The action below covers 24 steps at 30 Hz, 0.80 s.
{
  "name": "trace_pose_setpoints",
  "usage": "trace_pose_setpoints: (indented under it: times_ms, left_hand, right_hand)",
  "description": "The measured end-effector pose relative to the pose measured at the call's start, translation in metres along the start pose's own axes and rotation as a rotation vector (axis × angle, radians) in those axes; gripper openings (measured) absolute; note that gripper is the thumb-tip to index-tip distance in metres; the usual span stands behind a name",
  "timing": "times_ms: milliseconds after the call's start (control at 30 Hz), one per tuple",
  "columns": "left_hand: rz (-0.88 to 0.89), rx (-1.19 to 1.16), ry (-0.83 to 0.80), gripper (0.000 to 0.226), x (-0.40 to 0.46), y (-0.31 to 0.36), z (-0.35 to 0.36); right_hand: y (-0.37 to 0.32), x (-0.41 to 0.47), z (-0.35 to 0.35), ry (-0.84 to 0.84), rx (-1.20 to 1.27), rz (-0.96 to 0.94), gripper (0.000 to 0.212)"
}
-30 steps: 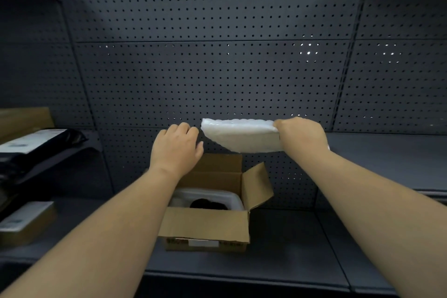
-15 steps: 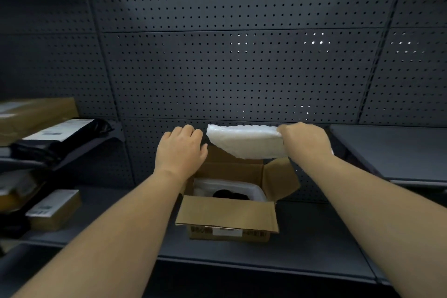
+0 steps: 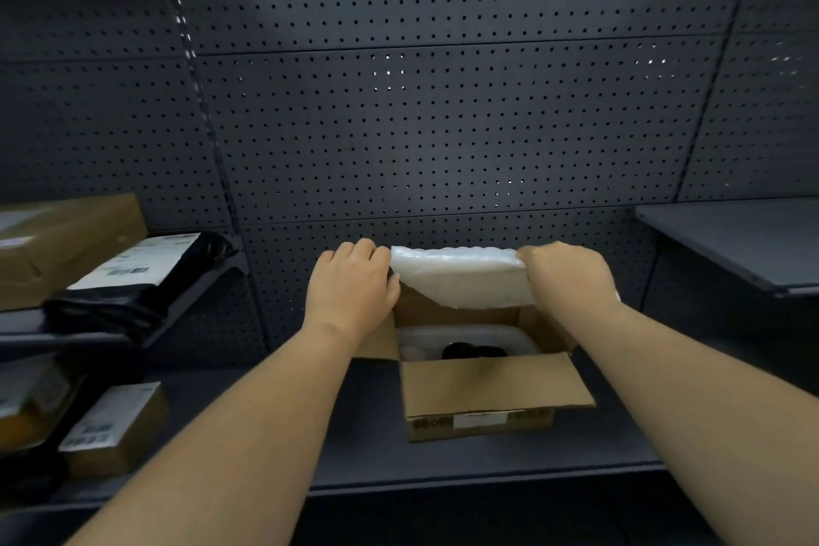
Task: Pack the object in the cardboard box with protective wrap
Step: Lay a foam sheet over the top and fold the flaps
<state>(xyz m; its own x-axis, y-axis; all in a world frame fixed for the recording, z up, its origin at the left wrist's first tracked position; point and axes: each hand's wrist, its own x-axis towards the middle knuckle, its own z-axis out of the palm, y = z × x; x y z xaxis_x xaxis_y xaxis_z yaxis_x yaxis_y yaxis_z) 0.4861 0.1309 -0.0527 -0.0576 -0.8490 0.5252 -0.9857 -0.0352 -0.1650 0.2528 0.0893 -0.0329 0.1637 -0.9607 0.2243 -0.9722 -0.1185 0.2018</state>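
Note:
An open cardboard box (image 3: 487,388) stands on the dark shelf, its flaps spread. Inside it lies a black object (image 3: 474,351) nested in white wrap (image 3: 425,339). Above the box a white sheet of bubble wrap (image 3: 461,277) is held stretched between both hands. My left hand (image 3: 352,286) grips the sheet's left edge and my right hand (image 3: 567,275) grips its right edge. The sheet hangs over the box's back flap.
A perforated metal wall rises behind the box. To the left, shelves carry a large cardboard carton (image 3: 57,235), a black bag with a white label (image 3: 133,275) and a small labelled box (image 3: 111,426). An upper shelf (image 3: 735,235) juts out at the right.
My left hand has closed onto the wrap's left edge, so both hands now hold it. The view has shifted, putting the box further right, and the wrap sits lower over it.

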Motion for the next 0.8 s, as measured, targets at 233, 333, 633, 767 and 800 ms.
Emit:
trace_pose_setpoints:
  times_ms: [233, 333, 633, 767, 800]
  left_hand:
    - [0.005, -0.028, 0.009, 0.034, -0.006, -0.020, 0.010]
    - [0.006, -0.033, 0.014, 0.034, -0.005, -0.025, 0.012]
    - [0.058, -0.060, 0.016, 0.037, 0.013, -0.013, 0.024]
    - [0.087, -0.064, 0.019, 0.037, 0.026, 0.001, 0.036]
    - [0.099, -0.076, 0.011, 0.038, 0.030, 0.004, 0.040]
  right_hand:
    - [-0.023, -0.006, 0.004, 0.093, -0.079, -0.012, 0.042]
    - [-0.028, -0.005, 0.006, 0.095, -0.095, -0.014, 0.044]
    - [-0.020, 0.006, 0.015, 0.167, -0.046, 0.011, 0.037]
    - [-0.009, 0.019, 0.034, 0.165, -0.038, -0.035, 0.034]
    - [-0.007, 0.023, 0.039, 0.165, -0.034, -0.046, 0.034]
